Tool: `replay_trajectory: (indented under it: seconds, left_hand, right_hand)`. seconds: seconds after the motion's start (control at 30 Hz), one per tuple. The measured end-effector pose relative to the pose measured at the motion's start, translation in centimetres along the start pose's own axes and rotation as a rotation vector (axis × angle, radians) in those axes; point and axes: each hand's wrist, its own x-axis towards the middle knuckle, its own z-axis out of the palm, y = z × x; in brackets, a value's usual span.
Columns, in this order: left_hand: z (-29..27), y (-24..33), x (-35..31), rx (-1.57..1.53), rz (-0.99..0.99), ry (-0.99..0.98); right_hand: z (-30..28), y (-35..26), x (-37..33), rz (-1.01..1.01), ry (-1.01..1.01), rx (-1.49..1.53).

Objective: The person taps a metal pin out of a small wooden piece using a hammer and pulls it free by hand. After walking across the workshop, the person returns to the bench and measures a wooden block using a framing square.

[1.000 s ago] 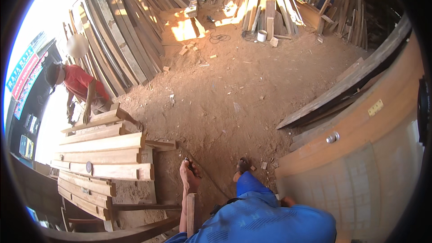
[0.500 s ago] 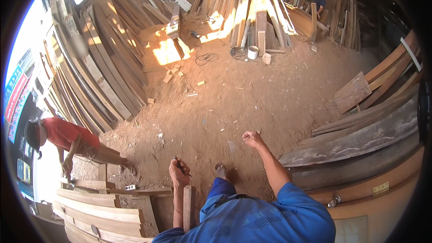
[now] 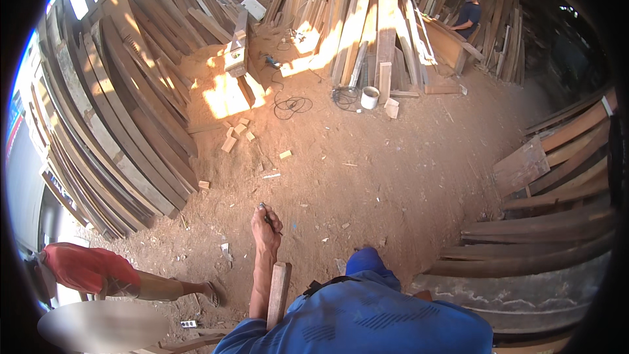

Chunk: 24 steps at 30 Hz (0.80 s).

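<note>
Your right hand, held out in front of you half a second ago with its fingers curled, has gone out of sight, so how those fingers stand now you cannot tell from here. That leaves your left hand point(image 3: 265, 231) as the only one seen at work: its fingers are wrapped around a dark tool point(image 3: 267, 218), out ahead of you above the ground point(image 3: 393, 157). The stick point(image 3: 280, 292) lies along your left forearm, near your shirt point(image 3: 367, 318), its far end poking up behind that hand. You seem to be walking, with both things carried along

Against the earlier frames, the door on the right has dropped from view, and the stacked boards near left have mostly slid out past the near edge. The person in red point(image 3: 88, 269) now shows nearer on your left, by a white socket strip point(image 3: 189, 324). Far ahead, the pail point(image 3: 370, 98), the cable point(image 3: 293, 107) and the blocks point(image 3: 230, 139) sit closer to you in view, and the far-right person in a dark shirt point(image 3: 468, 16) shows more plainly. Your left hand's hold looks unchanged
</note>
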Motion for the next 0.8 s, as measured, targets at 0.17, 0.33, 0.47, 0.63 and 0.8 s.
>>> replay_trajectory:
  seconds: [0.17, 0.33, 0.47, 0.63, 0.8]
  left_hand:
    - [4.2, -1.1, 13.0, -0.054, 0.097, 0.019]
    - [7.5, -1.6, 26.4, -0.073, 0.071, 0.077]
    - [11.5, -0.7, 34.1, -0.094, 0.132, 0.048]
    - [11.3, 0.3, 44.9, -0.095, 0.11, 0.229]
    - [12.0, 1.3, 59.2, -0.069, 0.106, 0.317]
  right_hand:
    - [-4.7, -10.0, 6.7, -0.021, -0.066, -0.175]
    - [-18.0, -34.6, 16.5, -0.559, 0.099, -0.805]
    - [-30.3, -60.4, 17.3, -0.704, 0.396, 0.213]
    - [-40.2, -87.3, 5.2, -0.98, 0.443, -0.018]
    - [-41.7, -98.0, 14.7, -1.068, 0.385, 0.05]
